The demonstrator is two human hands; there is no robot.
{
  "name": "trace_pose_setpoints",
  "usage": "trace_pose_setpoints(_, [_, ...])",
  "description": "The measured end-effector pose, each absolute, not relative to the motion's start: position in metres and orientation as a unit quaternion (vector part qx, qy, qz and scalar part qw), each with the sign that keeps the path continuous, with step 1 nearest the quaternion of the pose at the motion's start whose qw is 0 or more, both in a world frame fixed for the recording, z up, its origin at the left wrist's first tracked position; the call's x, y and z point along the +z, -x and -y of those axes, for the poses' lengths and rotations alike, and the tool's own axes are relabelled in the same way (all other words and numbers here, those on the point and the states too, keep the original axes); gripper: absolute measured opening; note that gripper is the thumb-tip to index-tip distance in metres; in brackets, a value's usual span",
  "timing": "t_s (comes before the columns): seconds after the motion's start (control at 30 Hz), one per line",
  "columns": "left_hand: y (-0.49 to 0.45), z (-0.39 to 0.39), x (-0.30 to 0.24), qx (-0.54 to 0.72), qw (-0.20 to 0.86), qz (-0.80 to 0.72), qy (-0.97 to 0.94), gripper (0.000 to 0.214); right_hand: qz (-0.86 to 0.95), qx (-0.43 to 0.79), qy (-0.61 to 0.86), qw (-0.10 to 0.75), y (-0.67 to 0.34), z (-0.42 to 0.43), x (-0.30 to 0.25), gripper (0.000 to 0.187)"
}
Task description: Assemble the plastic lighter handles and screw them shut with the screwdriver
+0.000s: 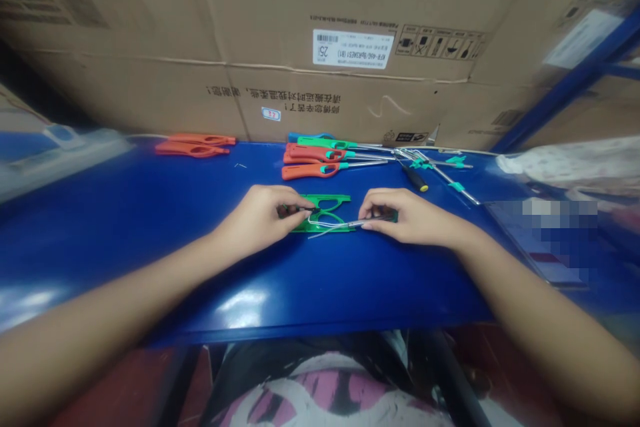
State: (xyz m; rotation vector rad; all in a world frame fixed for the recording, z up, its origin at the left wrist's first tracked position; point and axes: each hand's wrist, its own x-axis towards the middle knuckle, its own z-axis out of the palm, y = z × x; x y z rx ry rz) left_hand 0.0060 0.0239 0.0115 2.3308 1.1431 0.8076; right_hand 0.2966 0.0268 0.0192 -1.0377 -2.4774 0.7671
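Observation:
My left hand point(267, 217) is closed in a pinch on a small black part point(314, 209), mostly hidden by the fingers. Opposite it, my right hand point(400, 213) grips a thin metal lighter tube point(356, 222), its far portion covered by my fingers. A pale wire point(325, 223) runs between the tube and the black part, and a loose strand points toward the left. Beneath both hands lie green lighter handle shells point(335, 199) with oval trigger openings.
Behind my hands lie several assembled lighters point(310, 170) and a black-and-yellow screwdriver point(416, 180). Metal tubes with teal clips point(456, 187) sit farther right. Orange handle shells point(193, 147) rest at the back left. A large cardboard box point(270, 33) walls off the blue table point(200, 300).

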Motion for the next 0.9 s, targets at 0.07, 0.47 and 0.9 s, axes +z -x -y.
trace_pose_setpoints(0.07, [-0.0058,-0.0236,0.0114,0.286,0.208,-0.402,-0.845,0.02,0.876,0.268,0.362,0.17,-0.2959,-0.0273,0.0177,0.006])
trace_pose_setpoints(0.47, [-0.0059,-0.0258,0.0075,0.268,0.209,-0.397,-0.853,0.017,0.893,0.211,0.375,0.13,-0.2955,-0.0242,0.0143,0.004])
trace_pose_setpoints(0.9, [-0.0073,-0.0272,0.0056,0.262,0.217,-0.416,-0.843,0.017,0.91,0.162,0.371,0.09,-0.2918,-0.0194,0.0217,0.008])
